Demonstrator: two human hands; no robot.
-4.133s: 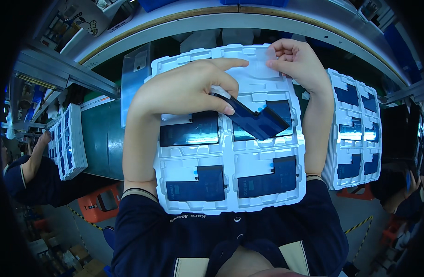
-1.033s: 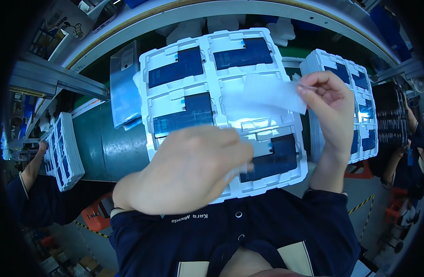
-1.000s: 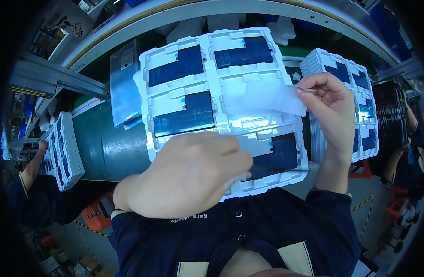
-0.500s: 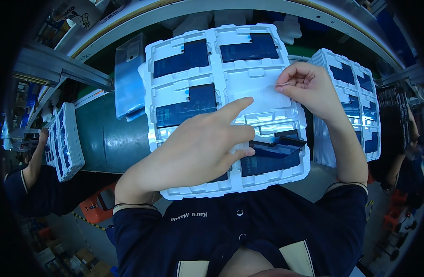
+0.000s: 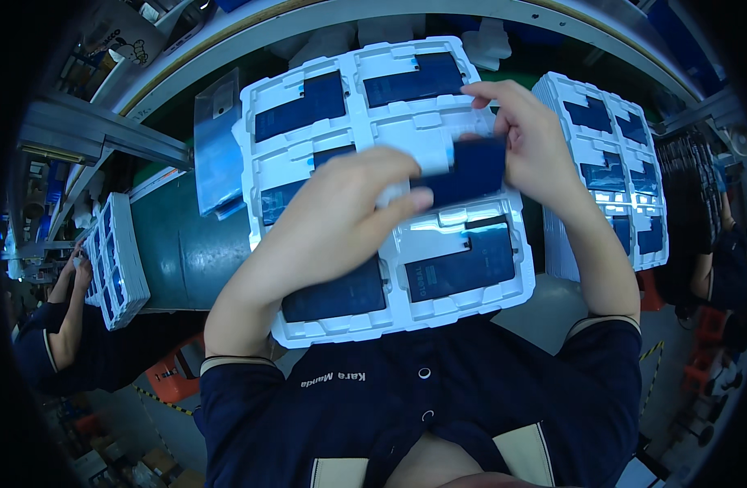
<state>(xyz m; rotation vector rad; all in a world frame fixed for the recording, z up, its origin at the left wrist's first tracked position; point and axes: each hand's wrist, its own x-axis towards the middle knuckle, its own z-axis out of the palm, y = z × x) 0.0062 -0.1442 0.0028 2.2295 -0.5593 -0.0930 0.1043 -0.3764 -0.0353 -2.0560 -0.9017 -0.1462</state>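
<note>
A flat black L-shaped battery (image 5: 469, 175) is held over the middle right pocket of a white plastic tray (image 5: 399, 130). My left hand (image 5: 333, 211), slightly blurred, pinches its left end between thumb and fingers. At its right end, my right hand (image 5: 536, 142) grips the edge, index finger stretched out toward the tray's far right pocket. Similar batteries lie in the other pockets: far left (image 5: 300, 114), far right (image 5: 406, 86), near right (image 5: 463, 264) and near left (image 5: 337, 299). My left hand partly covers the middle left one (image 5: 277, 202).
A stack of loaded white trays (image 5: 562, 236) stands to the right. Clear plastic sleeves (image 5: 216, 150) lie left of my tray on the green work surface (image 5: 196, 236). Far left, a co-worker's hands touch another tray stack (image 5: 129, 272), near an orange stool (image 5: 174, 374). Another person is far right.
The battery, earlier tilted in my left hand over the near right pocket, has moved up to the middle right one. My right hand has let go of a thin clear sheet and taken the battery's right end.
</note>
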